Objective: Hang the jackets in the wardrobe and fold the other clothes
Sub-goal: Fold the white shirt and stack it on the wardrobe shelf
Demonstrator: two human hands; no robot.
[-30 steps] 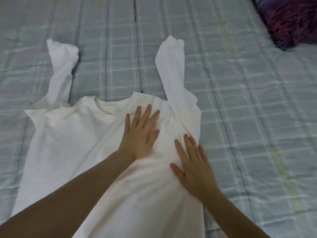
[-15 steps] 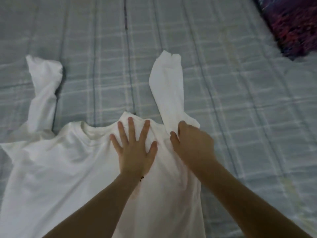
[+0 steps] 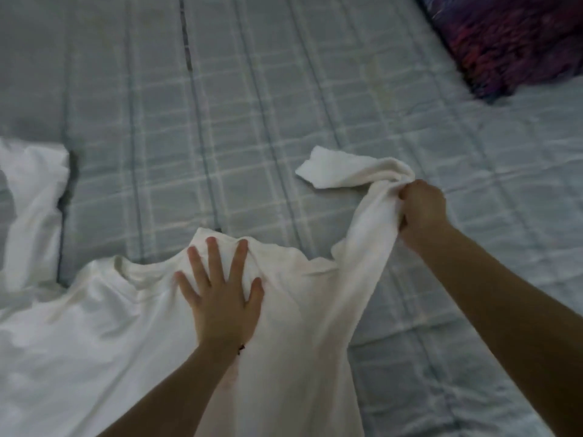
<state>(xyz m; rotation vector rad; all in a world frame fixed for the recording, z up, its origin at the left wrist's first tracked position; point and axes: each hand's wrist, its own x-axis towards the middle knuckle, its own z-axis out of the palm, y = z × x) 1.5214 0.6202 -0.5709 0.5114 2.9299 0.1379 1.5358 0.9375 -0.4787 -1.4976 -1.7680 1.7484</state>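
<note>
A white long-sleeved shirt [image 3: 94, 326] lies spread on the bed with its collar toward the far side. My left hand [image 3: 220, 298] presses flat on the chest just below the collar, fingers apart. My right hand [image 3: 421, 212] is closed on the shirt's right sleeve [image 3: 356, 247] and holds it lifted and pulled out to the right. The sleeve's cuff end [image 3: 334, 171] flops over to the left beyond my fist. The left sleeve [image 3: 34, 209] lies straight up along the left edge of the view.
The bed is covered by a pale blue-grey checked sheet [image 3: 220, 105]. A dark purple and red patterned pillow or blanket [image 3: 517, 39] sits at the far right corner.
My right hand went from lying flat on the shirt to gripping the right sleeve, then drew it up and out to the right. My left hand stayed pressed below the collar.
</note>
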